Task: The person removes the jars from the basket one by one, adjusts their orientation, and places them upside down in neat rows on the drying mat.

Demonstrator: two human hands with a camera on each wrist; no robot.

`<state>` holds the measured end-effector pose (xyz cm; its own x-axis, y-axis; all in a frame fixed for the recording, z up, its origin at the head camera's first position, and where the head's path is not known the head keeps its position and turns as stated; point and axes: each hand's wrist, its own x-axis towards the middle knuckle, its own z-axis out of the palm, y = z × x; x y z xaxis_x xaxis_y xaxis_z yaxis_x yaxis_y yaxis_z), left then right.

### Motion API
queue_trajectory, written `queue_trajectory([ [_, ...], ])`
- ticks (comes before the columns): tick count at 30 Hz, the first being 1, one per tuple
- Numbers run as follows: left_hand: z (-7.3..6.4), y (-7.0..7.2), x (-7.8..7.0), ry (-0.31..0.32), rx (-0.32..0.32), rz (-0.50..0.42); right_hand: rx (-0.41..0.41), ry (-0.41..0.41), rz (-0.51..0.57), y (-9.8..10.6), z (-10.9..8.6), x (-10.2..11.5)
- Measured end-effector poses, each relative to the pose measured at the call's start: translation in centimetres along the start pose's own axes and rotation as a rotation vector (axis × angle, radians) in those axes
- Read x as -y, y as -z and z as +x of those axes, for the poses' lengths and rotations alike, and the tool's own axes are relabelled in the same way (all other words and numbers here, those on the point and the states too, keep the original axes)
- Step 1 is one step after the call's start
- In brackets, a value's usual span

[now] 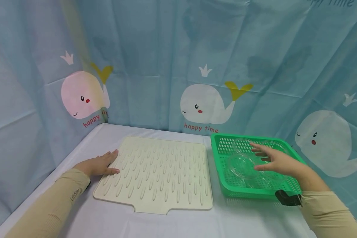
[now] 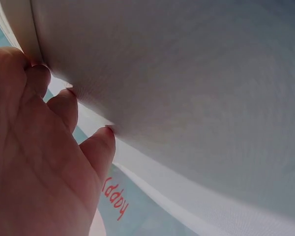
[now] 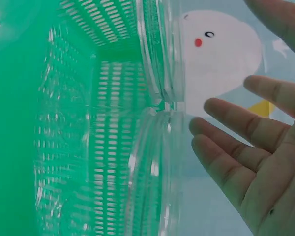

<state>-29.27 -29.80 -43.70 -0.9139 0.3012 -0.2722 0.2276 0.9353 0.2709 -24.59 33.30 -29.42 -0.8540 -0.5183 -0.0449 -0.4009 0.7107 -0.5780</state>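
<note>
My left hand (image 1: 102,164) rests at the left edge of a cream drying mat with raised oval ridges (image 1: 163,172), its fingertips touching the edge. In the left wrist view, the fingers (image 2: 99,147) of that hand reach down to the white cloth. Above the green plastic basket (image 1: 223,185), my right hand (image 1: 276,162) hovers with fingers spread, holding nothing. Inside the basket stand several clear round containers (image 1: 241,167) with wide rims. In the right wrist view the right hand (image 3: 265,152) is apart from the clear containers' rims (image 3: 155,162).
A white cloth (image 1: 190,223) covers the table. Behind it hangs a blue curtain (image 1: 142,82) printed with whales, close to the table's back and left edges. The basket stands just right of the mat, with a narrow gap between them.
</note>
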Motion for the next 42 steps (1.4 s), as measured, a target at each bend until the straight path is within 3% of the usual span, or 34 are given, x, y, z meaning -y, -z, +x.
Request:
queue_trajectory([
  [5, -0.1, 0.1, -0.2, -0.007, 0.005, 0.000, 0.037, -0.018, 0.010, -0.2, 0.2, -0.2],
  [12, 0.4, 0.0, 0.2, -0.005, 0.013, -0.001, 0.021, -0.052, -0.109, 0.0, 0.2, 0.2],
  [18, 0.4, -0.1, 0.3, -0.002, 0.008, 0.004, 0.030, -0.062, -0.150, -0.2, 0.4, 0.6],
  [21, 0.2, -0.1, 0.2, -0.008, 0.002, -0.001, 0.065, -0.042, -0.172, -0.3, 0.7, 0.9],
  [28, -0.1, -0.2, 0.0, -0.025, -0.005, -0.004, 0.140, -0.079, -0.233, -0.8, 1.3, 1.9],
  [42, -0.1, -0.2, -0.2, -0.005, -0.003, -0.010, 0.201, -0.025, -0.168, -1.3, 2.8, 2.1],
])
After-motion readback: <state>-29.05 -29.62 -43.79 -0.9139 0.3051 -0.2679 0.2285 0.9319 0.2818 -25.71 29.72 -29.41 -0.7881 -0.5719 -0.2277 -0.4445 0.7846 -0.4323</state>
